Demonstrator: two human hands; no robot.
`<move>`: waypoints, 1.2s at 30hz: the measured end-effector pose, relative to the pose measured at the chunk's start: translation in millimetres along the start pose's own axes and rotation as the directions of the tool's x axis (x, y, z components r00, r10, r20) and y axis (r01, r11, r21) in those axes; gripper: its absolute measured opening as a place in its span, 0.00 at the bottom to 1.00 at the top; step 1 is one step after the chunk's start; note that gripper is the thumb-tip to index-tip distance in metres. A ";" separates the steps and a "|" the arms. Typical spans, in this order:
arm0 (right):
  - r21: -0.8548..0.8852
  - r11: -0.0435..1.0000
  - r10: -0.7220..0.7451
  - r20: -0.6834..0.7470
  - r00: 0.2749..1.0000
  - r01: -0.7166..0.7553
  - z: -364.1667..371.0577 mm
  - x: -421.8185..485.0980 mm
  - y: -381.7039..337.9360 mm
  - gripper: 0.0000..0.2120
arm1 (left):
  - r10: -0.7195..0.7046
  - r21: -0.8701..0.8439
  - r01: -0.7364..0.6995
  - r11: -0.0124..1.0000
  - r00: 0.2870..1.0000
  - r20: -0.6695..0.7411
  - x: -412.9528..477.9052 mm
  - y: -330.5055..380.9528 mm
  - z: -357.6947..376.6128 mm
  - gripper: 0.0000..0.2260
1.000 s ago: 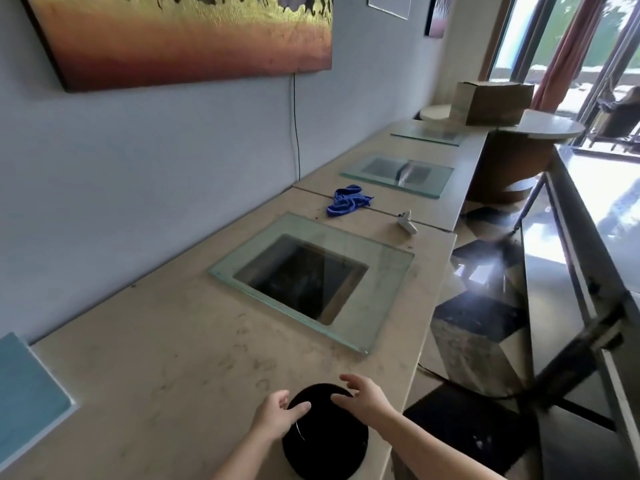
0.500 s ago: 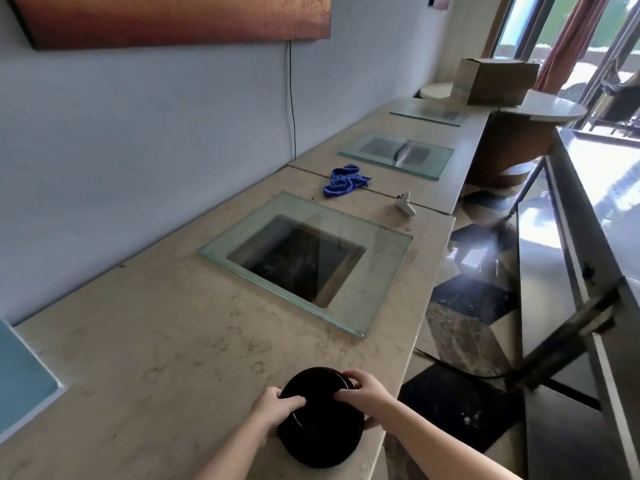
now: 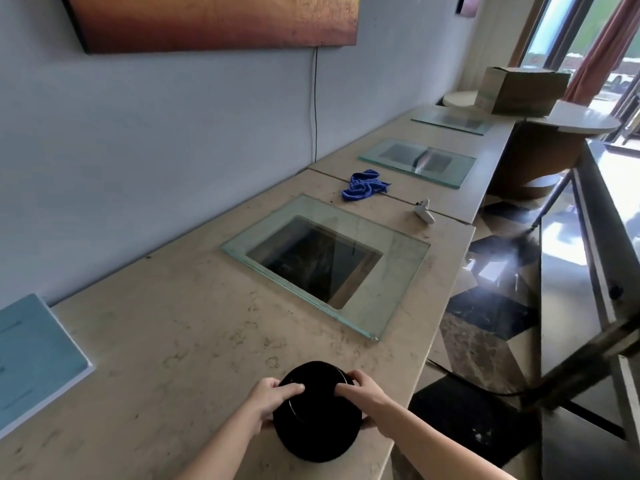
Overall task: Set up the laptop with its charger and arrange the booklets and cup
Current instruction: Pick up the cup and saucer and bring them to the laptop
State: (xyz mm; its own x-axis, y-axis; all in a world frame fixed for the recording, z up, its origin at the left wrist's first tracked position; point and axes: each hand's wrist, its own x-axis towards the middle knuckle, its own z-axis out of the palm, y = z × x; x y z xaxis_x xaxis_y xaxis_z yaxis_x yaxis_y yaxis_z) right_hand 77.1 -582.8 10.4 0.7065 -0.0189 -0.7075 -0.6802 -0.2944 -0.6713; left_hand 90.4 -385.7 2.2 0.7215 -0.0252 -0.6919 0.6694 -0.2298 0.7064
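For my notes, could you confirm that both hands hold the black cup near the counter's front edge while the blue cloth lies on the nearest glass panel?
Not quite: the head view shows the blue cloth on the bare counter beyond the glass panel, not on it. The left hand and right hand do hold the black cup near the front edge.

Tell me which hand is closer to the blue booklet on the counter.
Left. The left hand grips the black cup on the side facing the blue booklet; the right hand grips the cup's opposite side, farther from it.
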 end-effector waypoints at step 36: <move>-0.485 0.563 0.137 0.853 0.503 0.669 551.2 -253.7 -44.1 0.14 | -0.533 -0.762 -0.349 0.546 0.557 -0.637 -418.8 -348.0 -313.8 0.22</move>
State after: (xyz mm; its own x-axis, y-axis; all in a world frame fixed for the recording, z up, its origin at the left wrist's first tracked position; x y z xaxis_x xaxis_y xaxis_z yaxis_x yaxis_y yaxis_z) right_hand -179.9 -38.3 97.8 0.0955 0.7656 -0.6362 0.1849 -0.6417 -0.7443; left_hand -389.2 10.1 92.8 0.1572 0.7283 -0.6670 0.2479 0.6247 0.7405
